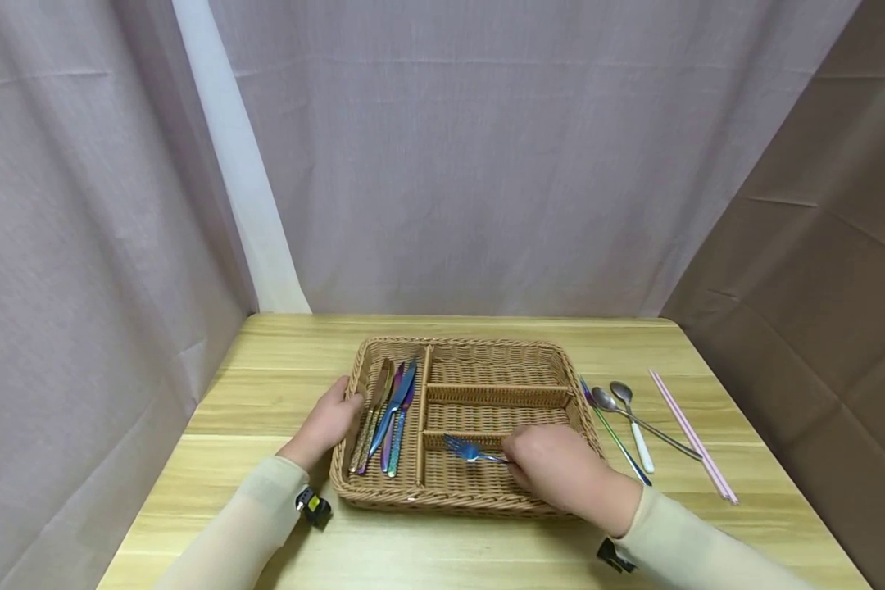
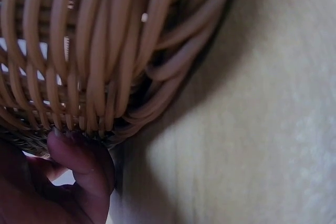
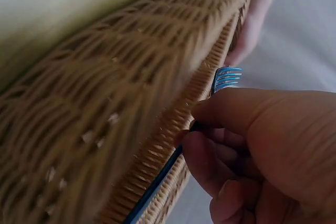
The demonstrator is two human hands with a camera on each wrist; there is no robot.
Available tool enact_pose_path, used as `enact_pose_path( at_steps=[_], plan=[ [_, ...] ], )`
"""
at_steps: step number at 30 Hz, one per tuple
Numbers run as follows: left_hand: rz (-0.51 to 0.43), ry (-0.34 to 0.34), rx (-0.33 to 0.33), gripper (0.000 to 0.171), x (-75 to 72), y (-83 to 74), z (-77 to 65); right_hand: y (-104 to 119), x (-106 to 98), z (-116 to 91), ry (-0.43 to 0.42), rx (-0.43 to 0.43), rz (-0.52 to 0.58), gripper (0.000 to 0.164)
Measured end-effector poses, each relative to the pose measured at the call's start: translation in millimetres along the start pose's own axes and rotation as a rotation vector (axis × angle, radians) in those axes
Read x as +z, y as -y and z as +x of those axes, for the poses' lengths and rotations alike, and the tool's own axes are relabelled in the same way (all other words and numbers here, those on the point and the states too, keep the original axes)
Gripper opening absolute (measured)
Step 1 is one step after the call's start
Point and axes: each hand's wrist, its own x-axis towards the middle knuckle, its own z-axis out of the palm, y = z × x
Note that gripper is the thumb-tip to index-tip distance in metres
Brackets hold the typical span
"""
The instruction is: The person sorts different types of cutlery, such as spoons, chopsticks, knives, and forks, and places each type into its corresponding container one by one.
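A brown wicker basket (image 1: 369,494) with several compartments lies on the wooden table. At its left side, my left hand (image 1: 333,418) holds the rim; in the left wrist view the fingertips (image 2: 71,150) are against the woven wall. My right hand (image 1: 560,471) pinches a blue metal fork (image 1: 466,449) between thumb and fingers, above the front right compartment. Its tines point left, and in the right wrist view the fork's handle (image 3: 157,182) runs down along the inside of the basket. Several knives (image 1: 392,410), gold, purple and blue, lie lengthwise in the long left compartment.
Right of the basket lie a slim green and purple utensil (image 1: 612,434), a spoon with a long grey handle (image 1: 660,434), a white-handled spoon (image 1: 642,449) and pink chopsticks (image 1: 689,434). Grey curtains (image 1: 487,164) hang behind the table (image 1: 280,344), with a brown one (image 1: 819,246) at the right.
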Motion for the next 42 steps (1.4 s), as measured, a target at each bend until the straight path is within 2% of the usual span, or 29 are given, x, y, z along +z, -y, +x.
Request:
enact_pose_path(
  at_steps=[9, 16, 24, 36, 42],
  plan=[
    [0.007, -0.009, -0.004, 0.045, 0.5, 2.4, 0.7, 8.3, 15.4, 3.2, 0.035, -0.041, 0.023, 0.035],
    [0.005, -0.014, -0.006, 0.046, 1.7, 3.4, 0.9, 6.1, 19.8, 7.9, 0.088, -0.005, 0.071, 0.038],
    [0.006, -0.013, 0.005, 0.045, 1.3, 1.8, -0.3, 3.2, 26.6, 11.1, 0.129, -0.001, 0.094, 0.043],
    [-0.027, -0.018, -0.014, 0.044, 1.3, 0.5, -0.2, 0.0, 34.0, 17.6, 0.199, 0.016, 0.129, 0.041],
    [-0.028, -0.012, -0.002, 0.043, 0.7, 0.9, -0.9, -0.7, 36.2, 19.2, 0.222, 0.025, 0.134, 0.040]
  ],
)
